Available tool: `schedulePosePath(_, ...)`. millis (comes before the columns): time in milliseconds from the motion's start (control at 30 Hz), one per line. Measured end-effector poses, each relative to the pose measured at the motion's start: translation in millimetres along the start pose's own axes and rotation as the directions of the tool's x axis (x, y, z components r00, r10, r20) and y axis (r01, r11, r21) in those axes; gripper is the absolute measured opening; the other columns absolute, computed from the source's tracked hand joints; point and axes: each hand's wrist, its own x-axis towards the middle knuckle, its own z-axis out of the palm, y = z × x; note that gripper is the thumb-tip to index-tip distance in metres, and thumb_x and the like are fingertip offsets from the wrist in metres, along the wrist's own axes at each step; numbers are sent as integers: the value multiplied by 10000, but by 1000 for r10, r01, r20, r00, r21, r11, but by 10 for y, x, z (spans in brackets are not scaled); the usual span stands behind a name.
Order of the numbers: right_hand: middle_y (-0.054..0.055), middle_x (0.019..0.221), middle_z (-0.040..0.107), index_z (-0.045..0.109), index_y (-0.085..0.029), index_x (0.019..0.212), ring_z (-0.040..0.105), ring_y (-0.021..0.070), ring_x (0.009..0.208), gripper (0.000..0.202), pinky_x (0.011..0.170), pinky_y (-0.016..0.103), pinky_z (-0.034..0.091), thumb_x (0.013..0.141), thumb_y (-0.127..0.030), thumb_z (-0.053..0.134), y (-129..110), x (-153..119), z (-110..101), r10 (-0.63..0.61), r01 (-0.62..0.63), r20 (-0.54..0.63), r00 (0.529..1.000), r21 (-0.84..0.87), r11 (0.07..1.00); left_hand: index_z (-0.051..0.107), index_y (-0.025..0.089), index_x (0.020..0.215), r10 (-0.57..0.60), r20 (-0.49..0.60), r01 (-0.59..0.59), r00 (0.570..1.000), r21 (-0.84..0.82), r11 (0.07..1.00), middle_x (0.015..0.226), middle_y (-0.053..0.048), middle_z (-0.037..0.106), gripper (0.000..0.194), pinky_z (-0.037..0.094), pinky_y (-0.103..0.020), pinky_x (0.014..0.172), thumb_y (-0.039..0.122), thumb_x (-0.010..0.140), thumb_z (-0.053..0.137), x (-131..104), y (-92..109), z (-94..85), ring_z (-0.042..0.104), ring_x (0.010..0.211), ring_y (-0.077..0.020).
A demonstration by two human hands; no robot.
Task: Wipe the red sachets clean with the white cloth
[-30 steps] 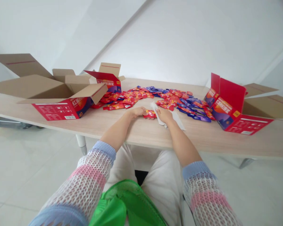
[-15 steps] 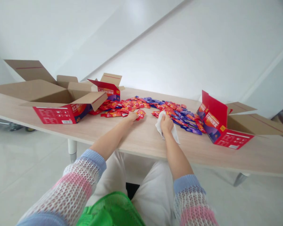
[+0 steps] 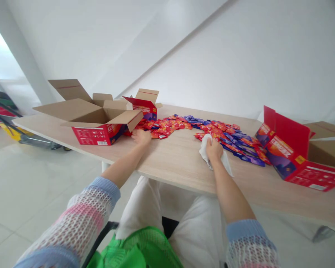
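My right hand (image 3: 213,149) is closed around a white cloth (image 3: 204,150), which hangs to both sides of it over the table. Just beyond it lie red packets (image 3: 216,131) and purple packets (image 3: 241,143), spread in a heap. My left hand (image 3: 142,137) is over the left end of the red packets (image 3: 167,127), beside the large open box (image 3: 93,134). Its fingers point left and are slightly blurred; whether a packet is between them cannot be made out.
Behind the left heap stands a smaller open red box (image 3: 145,109). Another open red box (image 3: 289,150) is tilted at the right. The wooden table (image 3: 178,160) has its front edge at my lap. A yellow trolley (image 3: 12,133) is on the floor at far left.
My left hand has moved left, from a red packet near the heap's right end to the packets beside the large box. The view has turned left. My right hand still holds the cloth.
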Motion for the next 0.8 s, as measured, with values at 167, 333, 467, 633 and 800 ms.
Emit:
schedulePosePath(167, 176, 1000, 677, 653, -135, 1097, 621, 291, 962, 454, 800, 347, 416, 957, -396, 310, -28, -13, -51, -30, 30, -37, 999, -4, 1000, 363, -6, 1325, 240, -216, -215, 946, 134, 967, 1441, -319, 285, 642, 215, -582, 1059, 239, 764, 556, -174, 128, -42, 236, 1360, -405)
schedulePosePath(333, 182, 989, 673, 645, -124, 1083, 617, 285, 942, 449, 802, 346, 405, 961, -390, 304, -80, -13, -92, -39, 41, -46, 998, 34, 999, 674, 146, 1032, 452, 216, -490, 865, 175, 854, 1054, -183, 657, 321, 440, -475, 891, 247, 847, 433, -469, 148, 120, 594, 1047, -346)
schedulePosePath(467, 153, 936, 675, 646, -138, 1032, 612, 267, 894, 452, 779, 327, 392, 960, -426, 306, -138, -40, -137, -70, 80, -101, 992, 98, 992, 725, 174, 894, 640, 436, -756, 632, 169, 632, 924, -149, 697, 272, 464, -402, 834, 293, 815, 493, -669, 245, 468, 632, 955, -320)
schedulePosePath(633, 132, 920, 669, 638, -151, 1018, 596, 250, 859, 485, 754, 311, 377, 965, -456, 266, -179, -68, -169, -112, 132, -154, 982, 124, 983, 664, 197, 1107, 710, 434, -768, 555, -61, 638, 1050, -110, 686, 362, 454, -379, 871, 335, 825, 483, -846, 694, 1130, 611, 1021, -288)
schedulePosePath(800, 129, 940, 674, 638, -163, 1040, 593, 240, 829, 482, 721, 303, 373, 968, -442, 251, -177, -72, -141, -116, 133, -146, 982, 107, 985, 426, 147, 1400, 729, 501, -721, 467, -262, 642, 1336, -137, 532, 718, 404, -356, 968, 432, 761, 587, -1064, 1109, 1720, 444, 1256, -307)
